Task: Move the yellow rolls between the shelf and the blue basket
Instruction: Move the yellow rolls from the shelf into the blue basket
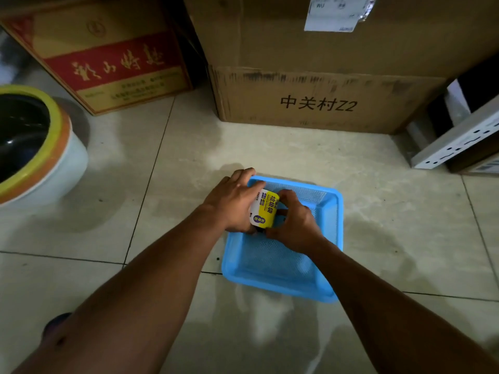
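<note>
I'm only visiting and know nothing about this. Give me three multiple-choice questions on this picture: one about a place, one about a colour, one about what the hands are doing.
1. Where does the blue basket stand?
A. on a cardboard box
B. on the tiled floor
C. on a shelf

2. Which colours does the label on the roll mainly show?
A. yellow and white
B. red and black
C. green and pink

3. How is the roll held?
A. it lies untouched
B. by one hand only
C. by both hands

Answers:
1 B, tiles show all round its rim.
2 A, the label is yellow with a white strip.
3 C, the left hand and the right hand each curl fingers round it.
</note>
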The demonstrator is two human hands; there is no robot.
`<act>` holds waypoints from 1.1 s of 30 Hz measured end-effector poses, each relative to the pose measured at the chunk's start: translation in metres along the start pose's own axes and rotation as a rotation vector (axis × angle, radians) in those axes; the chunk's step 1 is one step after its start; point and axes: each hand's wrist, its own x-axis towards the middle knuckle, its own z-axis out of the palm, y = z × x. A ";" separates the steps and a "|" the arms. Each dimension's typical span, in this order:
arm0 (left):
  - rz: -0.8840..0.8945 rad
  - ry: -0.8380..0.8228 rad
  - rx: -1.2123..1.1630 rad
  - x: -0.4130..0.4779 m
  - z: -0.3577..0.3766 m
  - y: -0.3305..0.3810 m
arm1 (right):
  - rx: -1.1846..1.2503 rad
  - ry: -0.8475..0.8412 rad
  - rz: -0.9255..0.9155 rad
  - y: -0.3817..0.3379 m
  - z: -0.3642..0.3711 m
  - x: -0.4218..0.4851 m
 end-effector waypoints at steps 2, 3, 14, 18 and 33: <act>0.003 0.006 -0.008 0.000 0.000 -0.002 | -0.002 -0.016 -0.013 0.000 -0.002 0.001; 0.002 0.014 -0.009 0.000 0.000 -0.003 | -0.034 -0.040 -0.026 -0.001 -0.003 0.003; -0.126 0.082 0.158 0.001 0.005 0.010 | -0.290 -0.076 -0.028 -0.012 0.000 0.003; -0.185 0.041 0.154 0.000 0.005 0.016 | -0.276 -0.068 0.028 -0.016 -0.006 -0.003; -0.145 0.091 0.026 -0.019 -0.116 0.037 | -0.357 0.006 -0.018 -0.098 -0.095 -0.021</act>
